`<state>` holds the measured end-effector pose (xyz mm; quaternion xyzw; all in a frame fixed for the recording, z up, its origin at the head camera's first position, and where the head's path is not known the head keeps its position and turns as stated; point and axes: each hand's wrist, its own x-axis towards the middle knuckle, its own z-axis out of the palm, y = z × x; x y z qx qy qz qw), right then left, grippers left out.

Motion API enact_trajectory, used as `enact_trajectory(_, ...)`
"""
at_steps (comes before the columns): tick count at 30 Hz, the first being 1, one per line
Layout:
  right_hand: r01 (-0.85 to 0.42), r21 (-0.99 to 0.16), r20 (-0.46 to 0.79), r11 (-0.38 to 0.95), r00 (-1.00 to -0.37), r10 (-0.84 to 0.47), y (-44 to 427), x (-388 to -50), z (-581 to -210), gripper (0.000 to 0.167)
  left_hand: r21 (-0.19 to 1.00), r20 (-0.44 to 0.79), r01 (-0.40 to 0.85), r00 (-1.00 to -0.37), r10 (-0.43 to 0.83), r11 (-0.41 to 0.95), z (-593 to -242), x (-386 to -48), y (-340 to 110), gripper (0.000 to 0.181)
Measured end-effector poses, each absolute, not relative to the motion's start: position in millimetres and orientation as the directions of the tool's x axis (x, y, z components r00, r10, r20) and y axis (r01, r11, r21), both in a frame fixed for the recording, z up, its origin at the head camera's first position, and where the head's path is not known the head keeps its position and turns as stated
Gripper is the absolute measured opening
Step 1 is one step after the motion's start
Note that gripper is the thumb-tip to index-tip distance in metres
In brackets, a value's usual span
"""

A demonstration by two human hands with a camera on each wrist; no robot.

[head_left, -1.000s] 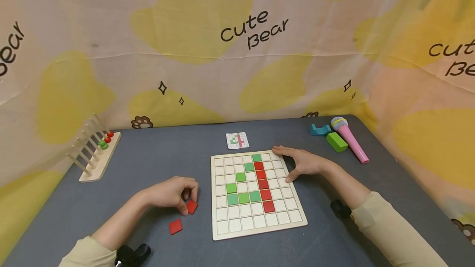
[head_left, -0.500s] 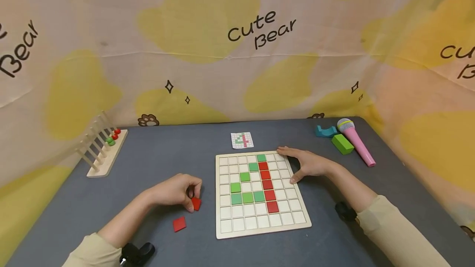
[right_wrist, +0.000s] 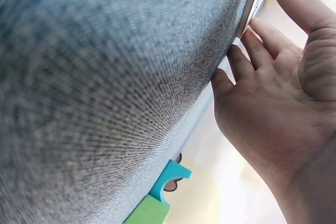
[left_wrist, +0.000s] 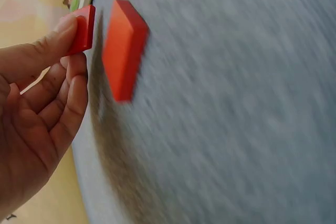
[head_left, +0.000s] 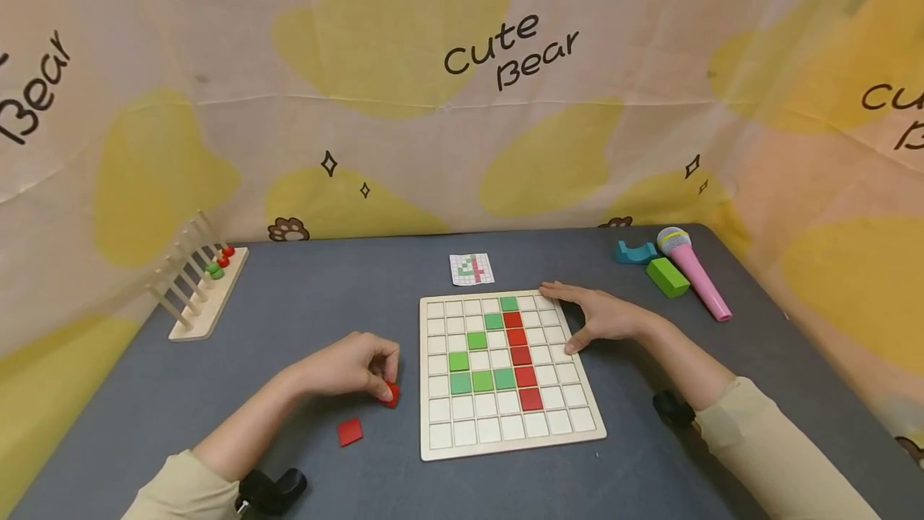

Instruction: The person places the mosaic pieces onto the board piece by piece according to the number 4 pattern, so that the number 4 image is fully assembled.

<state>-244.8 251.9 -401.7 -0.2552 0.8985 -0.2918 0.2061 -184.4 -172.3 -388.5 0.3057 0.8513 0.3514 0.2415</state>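
My left hand pinches a red square tile between thumb and fingers, just left of the grid board. In the left wrist view the tile is tilted above the table. A second red tile lies flat nearby. The pale wooden board has white cells, with a column of red tiles and several green tiles forming a shape like a 4. My right hand rests at the board's right edge, its fingers extended at the upper corner and its thumb lower down the side.
A small pattern card lies behind the board. Far left stands a wooden peg rack with red and green beads. At back right are a pink toy microphone, a green block and a blue curved block.
My left hand has picked up the tile at its fingertips and moved slightly right with it, closer to the board. My right hand stays at the board's edge. The head view has shifted slightly.
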Motion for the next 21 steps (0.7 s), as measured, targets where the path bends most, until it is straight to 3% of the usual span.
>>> enact_trajectory(9,-0.33,-0.642,-0.223,0.693,-0.784,-0.579,252,-244,-401,0.109,0.836,-0.14,0.283,-0.717,0.683,0.469,-380,-175,-122,0.017)
enact_trajectory(16,-0.329,-0.63,-0.224,0.704,-0.791,-0.569,253,-244,-401,0.108,0.839,-0.017,0.368,-0.718,0.696,0.4,-383,-163,-75,0.015)
enact_trajectory(21,-0.335,-0.617,-0.219,0.712,-0.796,-0.564,252,-243,-400,0.107,0.837,0.004,0.371,-0.739,0.673,0.402,-389,-153,-45,0.016)
